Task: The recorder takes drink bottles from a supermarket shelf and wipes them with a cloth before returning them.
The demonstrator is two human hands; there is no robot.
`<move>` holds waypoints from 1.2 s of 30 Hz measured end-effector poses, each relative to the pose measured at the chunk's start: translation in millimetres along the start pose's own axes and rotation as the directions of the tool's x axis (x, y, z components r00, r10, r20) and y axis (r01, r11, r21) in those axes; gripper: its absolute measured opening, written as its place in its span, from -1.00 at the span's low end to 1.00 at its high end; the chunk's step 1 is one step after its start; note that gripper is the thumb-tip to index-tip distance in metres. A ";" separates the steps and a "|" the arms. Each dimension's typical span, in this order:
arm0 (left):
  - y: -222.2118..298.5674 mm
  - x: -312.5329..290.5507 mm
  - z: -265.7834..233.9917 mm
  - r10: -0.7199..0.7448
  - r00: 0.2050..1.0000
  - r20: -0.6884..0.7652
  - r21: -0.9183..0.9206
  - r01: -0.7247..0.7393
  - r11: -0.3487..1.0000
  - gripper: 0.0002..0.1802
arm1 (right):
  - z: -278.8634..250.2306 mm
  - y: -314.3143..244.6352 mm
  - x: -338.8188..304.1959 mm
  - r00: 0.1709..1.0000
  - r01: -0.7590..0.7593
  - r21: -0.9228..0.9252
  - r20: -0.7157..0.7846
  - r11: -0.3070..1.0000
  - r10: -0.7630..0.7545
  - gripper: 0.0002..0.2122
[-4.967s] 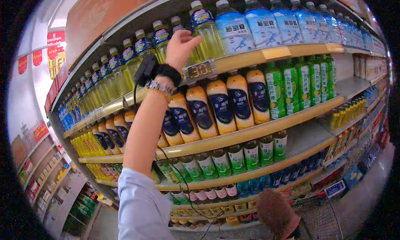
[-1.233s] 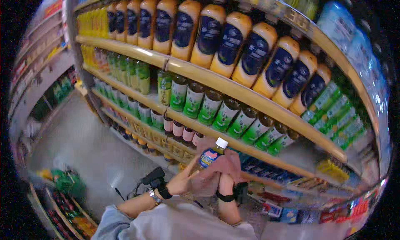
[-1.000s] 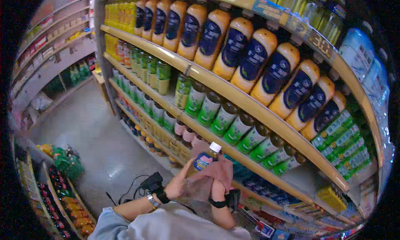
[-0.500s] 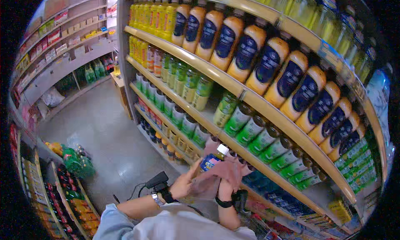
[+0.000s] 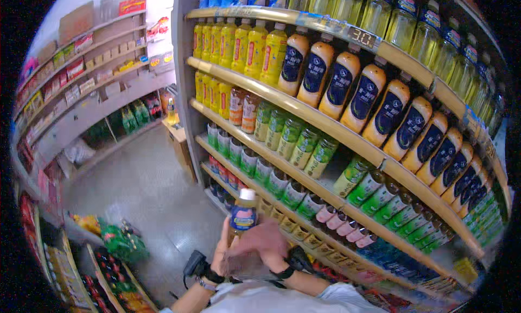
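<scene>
A clear drink bottle (image 5: 243, 215) with a white cap and a dark blue label stands nearly upright in front of me. My left hand (image 5: 221, 254) is closed around its lower part, along with a fold of cloth. A dusty-pink cloth (image 5: 259, 238) lies against the bottle's lower right side and hangs between my hands. Pressing on this cloth is my right hand (image 5: 275, 256), closed on it; the fabric hides some of its fingers. The bottle's base is hidden behind cloth and fingers.
To the right rises a drinks shelf (image 5: 325, 113) with rows of orange bottles (image 5: 362, 96), yellow bottles (image 5: 273, 54) and green-labelled bottles (image 5: 320, 156). Green bottles in a bundle (image 5: 124, 242) stand on the floor (image 5: 163, 204) at left. Another shelf (image 5: 81, 90) lines the far left.
The bottle has moved left and tilted more upright. The cloth has dropped from around its neck to its lower side. My view has shifted, with the shelf lying farther right.
</scene>
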State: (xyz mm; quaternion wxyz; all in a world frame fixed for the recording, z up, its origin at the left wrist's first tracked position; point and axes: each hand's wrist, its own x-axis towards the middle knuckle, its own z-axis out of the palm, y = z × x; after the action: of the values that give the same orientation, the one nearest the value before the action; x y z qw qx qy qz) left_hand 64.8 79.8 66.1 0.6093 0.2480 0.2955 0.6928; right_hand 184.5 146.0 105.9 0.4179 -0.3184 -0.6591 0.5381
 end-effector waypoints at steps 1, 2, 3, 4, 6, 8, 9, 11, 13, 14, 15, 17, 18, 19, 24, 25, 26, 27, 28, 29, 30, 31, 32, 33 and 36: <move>3.3 -0.3 -18.9 0.000 1.000 0.008 0.019 -0.001 1.000 -0.31 | 13.2 -15.4 3.2 0.993 -0.018 0.047 0.114 0.999 0.012 -0.73; 12.0 1.3 -28.7 0.151 0.987 -0.050 0.304 -0.129 0.944 -0.37 | 25.1 -28.6 7.1 0.972 -0.042 0.086 0.236 0.995 0.021 -0.77; 18.1 2.9 -36.7 0.316 0.946 -0.065 0.565 -0.226 0.793 -0.41 | 34.1 -40.1 13.3 0.932 -0.069 0.116 0.362 0.991 0.022 -0.80; 12.7 0.2 -46.0 0.283 0.956 -0.084 0.363 -0.235 0.902 -0.43 | 42.1 -44.9 21.4 0.875 -0.100 0.141 0.484 0.985 0.020 -0.82; 48.6 -6.5 -10.5 0.240 0.966 -0.095 0.308 -0.201 0.930 -0.41 | 51.3 -34.3 32.8 0.868 -0.115 0.173 0.496 0.978 0.015 -0.83; 33.2 -0.6 -76.2 -0.068 0.992 -0.109 -0.212 0.044 0.976 -0.43 | 63.5 -35.1 44.5 0.800 -0.274 0.260 0.596 0.926 0.070 -0.80; 37.0 -1.3 -74.6 -0.061 0.990 -0.124 -0.218 0.033 0.975 -0.43 | 68.7 -32.2 52.2 0.789 -0.284 0.255 0.610 0.924 0.074 -0.80; 46.0 -2.1 -58.3 0.211 0.932 -0.293 0.283 -0.127 0.951 -0.38 | 77.9 -29.0 66.8 0.802 -0.024 0.173 0.592 0.985 -0.084 -0.85; 42.2 1.5 -85.1 0.030 0.932 -0.360 0.030 -0.020 0.999 -0.43 | 94.2 -8.7 77.2 0.779 0.106 0.136 0.604 0.985 -0.167 -0.87; 52.1 8.2 -78.3 -0.057 0.952 -0.299 -0.238 -0.017 0.971 -0.46 | 104.7 24.7 78.3 0.882 -0.006 0.142 0.466 0.990 -0.062 -0.88; 59.5 10.4 -78.4 -0.112 0.966 -0.233 -0.488 -0.016 0.873 -0.48 | 116.9 33.3 82.4 0.941 -0.120 0.168 0.335 0.978 0.058 -0.89; 44.5 4.7 -119.6 -0.006 0.932 -0.364 -0.254 -0.093 0.963 -0.52 | 118.6 19.6 104.8 0.862 0.065 0.102 0.496 0.993 -0.108 -0.89; 47.0 4.6 -125.1 0.103 0.892 -0.441 0.004 -0.113 0.994 -0.46 | 119.3 11.8 114.8 0.743 0.270 0.069 0.620 0.960 -0.253 -0.88; 51.1 5.9 -126.2 0.112 0.882 -0.457 0.010 -0.121 0.993 -0.46 | 128.0 35.3 120.4 0.733 0.264 0.084 0.630 0.961 -0.257 -0.88; 77.7 33.9 -126.2 0.373 0.827 -0.420 0.313 -0.254 0.915 -0.37 | 166.5 67.6 175.8 0.881 0.197 0.356 0.344 0.913 -0.324 -0.86; 80.7 36.8 -126.2 0.383 0.818 -0.429 0.333 -0.251 0.909 -0.37 | 170.1 75.5 184.0 0.955 -0.031 0.383 0.285 0.923 -0.086 -0.88; 84.9 34.3 -119.9 0.426 0.825 -0.371 0.601 -0.137 0.788 -0.32 | 170.4 71.5 195.4 0.947 -0.050 0.403 0.310 0.914 -0.085 -0.88; 88.4 39.8 -113.7 0.433 0.851 -0.296 0.806 -0.021 0.591 -0.27 | 161.4 58.5 214.2 0.883 0.163 0.396 0.350 0.904 -0.312 -0.89; 102.4 61.9 -111.8 0.476 0.856 -0.203 0.849 -0.088 0.521 -0.26 | 157.5 51.6 226.7 0.764 0.369 0.398 0.385 0.840 -0.518 -0.89; 102.8 76.2 -114.8 0.479 0.855 -0.202 0.853 -0.087 0.515 -0.26 | 159.8 50.2 232.6 0.762 0.371 0.404 0.382 0.836 -0.523 -0.89; 102.3 90.1 -119.7 0.483 0.841 -0.245 0.759 -0.144 0.635 -0.28 | 164.2 49.9 235.6 0.910 0.226 0.380 0.247 0.897 -0.334 -0.87; 101.5 103.2 -126.6 0.478 0.830 -0.287 0.644 -0.202 0.738 -0.30 | 164.8 48.0 240.0 0.988 0.070 0.377 0.099 0.924 -0.115 -0.85; 99.2 113.6 -142.6 0.487 0.822 -0.294 0.646 -0.205 0.736 -0.30 | 153.1 36.6 261.5 0.817 0.247 0.457 0.375 0.854 -0.437 -0.81; 95.7 123.6 -158.3 0.473 0.849 -0.235 0.733 -0.164 0.660 -0.33 | 152.0 39.2 270.8 0.819 0.250 0.453 0.372 0.856 -0.436 -0.81; 100.7 148.5 -177.4 0.310 0.926 -0.215 0.603 -0.124 0.788 -0.40 | 145.5 44.1 291.7 0.851 0.230 0.248 0.418 0.941 -0.318 -0.79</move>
State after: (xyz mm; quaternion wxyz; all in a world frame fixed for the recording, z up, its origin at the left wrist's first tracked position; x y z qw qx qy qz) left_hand -150.2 199.5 10.7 0.3673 0.3450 0.5506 0.6655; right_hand -77.4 344.7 113.2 0.3542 -0.0457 -0.7227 0.5917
